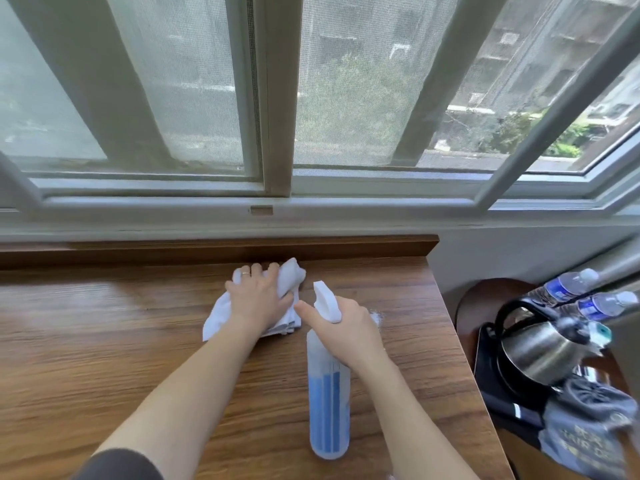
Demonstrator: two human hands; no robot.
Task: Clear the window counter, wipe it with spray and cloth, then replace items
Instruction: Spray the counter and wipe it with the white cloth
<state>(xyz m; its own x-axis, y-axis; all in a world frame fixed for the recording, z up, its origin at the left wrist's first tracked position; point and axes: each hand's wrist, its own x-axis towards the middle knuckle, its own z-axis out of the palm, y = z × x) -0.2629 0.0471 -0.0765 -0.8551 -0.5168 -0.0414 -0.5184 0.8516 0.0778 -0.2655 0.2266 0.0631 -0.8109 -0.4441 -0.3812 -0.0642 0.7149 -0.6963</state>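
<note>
A brown wooden tabletop (104, 341) sat under a big window (277, 98). The left hand (258, 299) pressed flat on a white cloth (221, 311) near the back edge. Just beside it, the right hand (346, 329) was wrapped around the top of a spray bottle (329, 403) with blue liquid inside. A shiny kettle (540, 348) and two water bottles (571, 284) stood off to the right, on a lower stand.
</note>
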